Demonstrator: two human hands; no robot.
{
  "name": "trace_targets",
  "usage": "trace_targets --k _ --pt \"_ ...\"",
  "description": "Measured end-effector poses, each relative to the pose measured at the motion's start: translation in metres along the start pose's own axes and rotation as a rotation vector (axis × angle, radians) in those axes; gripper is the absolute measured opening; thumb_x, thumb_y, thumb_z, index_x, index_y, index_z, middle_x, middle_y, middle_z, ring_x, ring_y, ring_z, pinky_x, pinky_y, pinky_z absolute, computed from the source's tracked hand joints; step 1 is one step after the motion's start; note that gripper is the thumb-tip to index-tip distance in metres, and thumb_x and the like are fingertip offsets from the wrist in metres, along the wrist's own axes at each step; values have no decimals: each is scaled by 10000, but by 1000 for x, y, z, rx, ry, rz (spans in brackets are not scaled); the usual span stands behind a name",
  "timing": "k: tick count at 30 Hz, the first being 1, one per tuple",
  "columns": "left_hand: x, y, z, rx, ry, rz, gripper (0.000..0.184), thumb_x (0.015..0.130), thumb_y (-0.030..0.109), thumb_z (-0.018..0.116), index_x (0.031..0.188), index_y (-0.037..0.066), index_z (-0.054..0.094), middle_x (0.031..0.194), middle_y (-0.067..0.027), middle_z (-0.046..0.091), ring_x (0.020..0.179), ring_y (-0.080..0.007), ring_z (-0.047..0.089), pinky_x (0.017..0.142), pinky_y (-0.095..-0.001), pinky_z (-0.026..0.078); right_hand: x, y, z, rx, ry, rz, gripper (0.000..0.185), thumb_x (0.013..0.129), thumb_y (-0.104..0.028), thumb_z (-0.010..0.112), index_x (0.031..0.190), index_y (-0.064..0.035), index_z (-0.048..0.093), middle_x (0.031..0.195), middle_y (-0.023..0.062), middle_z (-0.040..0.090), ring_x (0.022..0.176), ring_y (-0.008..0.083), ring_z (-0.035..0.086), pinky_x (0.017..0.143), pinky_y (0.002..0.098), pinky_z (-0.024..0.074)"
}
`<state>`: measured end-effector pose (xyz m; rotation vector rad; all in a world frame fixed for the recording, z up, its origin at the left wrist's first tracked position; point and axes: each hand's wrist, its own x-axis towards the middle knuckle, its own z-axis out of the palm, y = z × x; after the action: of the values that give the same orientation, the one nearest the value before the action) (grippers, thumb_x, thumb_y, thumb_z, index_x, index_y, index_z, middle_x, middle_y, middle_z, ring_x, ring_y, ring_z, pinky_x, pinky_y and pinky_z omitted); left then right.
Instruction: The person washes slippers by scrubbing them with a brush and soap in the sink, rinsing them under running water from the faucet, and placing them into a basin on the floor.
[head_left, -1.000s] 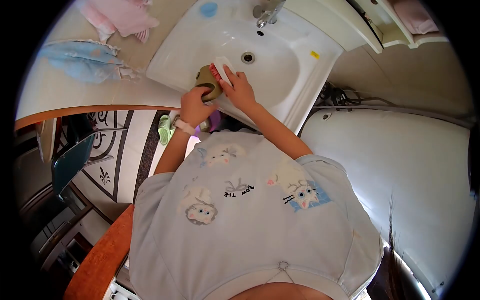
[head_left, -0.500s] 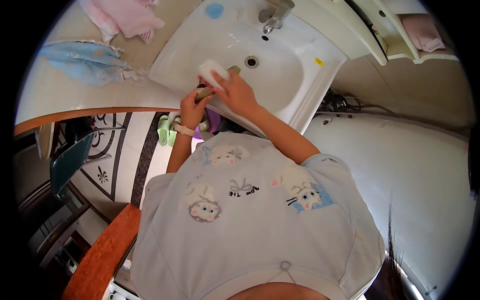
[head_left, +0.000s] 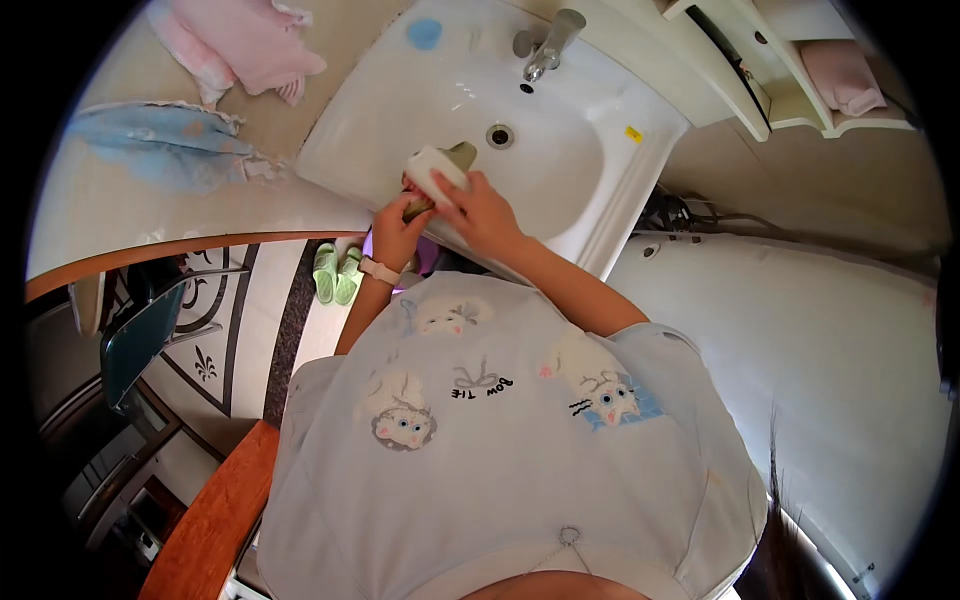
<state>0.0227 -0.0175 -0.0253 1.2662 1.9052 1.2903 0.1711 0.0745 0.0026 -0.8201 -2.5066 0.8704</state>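
Over the near-left part of the white sink (head_left: 385,130), my two hands work close together. My left hand (head_left: 395,235) is closed around the lower end of a long olive-green item (head_left: 461,154); its middle is covered, so its kind does not show. My right hand (head_left: 485,215) grips a smooth white block (head_left: 432,168), pressed against or just above the green item. Whether the block is a brush or a bar of soap I cannot tell. Behind them are the drain (head_left: 499,137) and the chrome faucet (head_left: 553,48).
A pink cloth (head_left: 240,45) and a light-blue cloth (head_left: 165,145) lie on the counter at left. Green clogs (head_left: 335,273) stand on the floor below. A folded pink cloth (head_left: 842,75) sits on the shelf at right, above a white appliance top (head_left: 790,340).
My right hand has tilted the white block, turning it lengthwise and bringing it slightly lower along the green item. My left hand stays near the same end. The view has shifted slightly.
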Motion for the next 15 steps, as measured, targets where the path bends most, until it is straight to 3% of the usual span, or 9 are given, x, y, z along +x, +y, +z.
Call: trace_targets --k 2,4,5,7,8,11,12,13,15 --pt "-7 0 -5 -76 -76 -34 245 711 165 672 892 13 608 760 -148 625 636 -275 595 597 -313 463 1 2 0 -18 32 -111 434 864 -358 449 1276 -226 422 980 207 453 796 349 544 676 423 462" --pt "-5 17 -9 63 -124 -14 252 706 172 677 893 16 610 766 -148 625 639 -280 595 593 -315 464 13 28 2 -86 -71 272 430 865 -370 442 1278 -251 421 975 200 441 840 348 528 700 421 455" --pt "-4 21 -9 201 -175 8 260 702 180 682 894 19 611 773 -148 625 641 -286 595 590 -316 465 11 31 7 -88 -67 276 430 865 -370 442 1278 -251 421 975 200 441 840 348 528 700 421 455" --pt "1 16 -10 177 -168 49 261 705 189 678 897 24 613 771 -146 624 641 -289 595 587 -321 466 11 22 6 12 -52 249 432 866 -366 441 1277 -233 425 968 201 445 846 351 523 696 423 455" --pt "1 14 -11 153 -159 78 262 709 199 675 899 28 615 770 -143 623 641 -291 595 584 -326 467 2 10 3 -40 -58 113 456 870 -339 454 1306 -221 390 929 190 445 778 338 517 691 393 446" --pt "-3 5 -14 183 -218 209 266 715 226 673 898 39 624 754 -142 619 647 -300 599 598 -338 475 -10 9 3 -86 -6 14 472 872 -340 450 1317 -203 371 950 193 441 779 339 517 689 393 447" --pt "-3 10 -17 335 -315 166 277 717 215 666 926 45 606 806 -131 620 690 -292 603 609 -352 485 -3 26 7 -96 -32 179 472 863 -330 464 1306 -192 377 982 219 441 828 356 525 696 414 460" --pt "-2 9 -15 334 -315 166 277 717 215 666 926 45 606 806 -131 620 690 -292 603 609 -352 485 -4 37 12 -96 -32 180 472 863 -330 464 1306 -192 377 982 219 441 828 356 525 696 414 460" --pt "3 3 -10 462 -319 559 287 684 157 689 914 22 583 878 -107 630 693 -262 613 594 -336 497 -2 43 15 -4 59 286 479 858 -323 470 1309 -201 366 999 228 437 825 359 524 701 416 460"
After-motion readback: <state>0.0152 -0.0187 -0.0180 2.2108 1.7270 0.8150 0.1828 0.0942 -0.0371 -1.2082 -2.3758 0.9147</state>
